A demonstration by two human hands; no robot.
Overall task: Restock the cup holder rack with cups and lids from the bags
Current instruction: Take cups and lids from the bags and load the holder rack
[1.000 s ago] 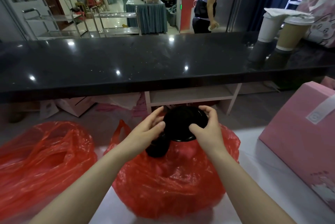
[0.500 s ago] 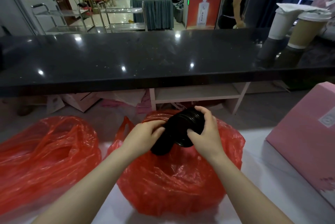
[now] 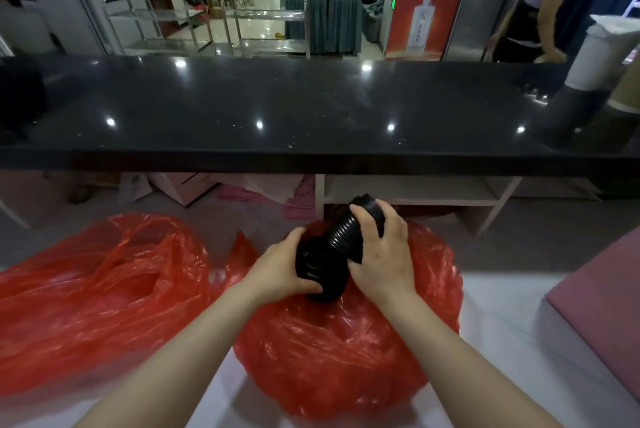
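Both hands on a ribbed stack of black plastic lids (image 3: pixel 341 247), just above the crinkled red plastic bag (image 3: pixel 346 351). Left hand (image 3: pixel 277 268) fingers curl round near end; right hand (image 3: pixel 381 254) wraps the far part. Step: pulling lids out. Next: lift clear, carry to rack, not visible here.

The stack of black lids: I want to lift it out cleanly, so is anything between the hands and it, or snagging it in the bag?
Nothing visible does. The left hand and right hand grip the stack of black lids directly, above the red bag. The stack's lower end is hidden, so snagging there cannot be ruled out.
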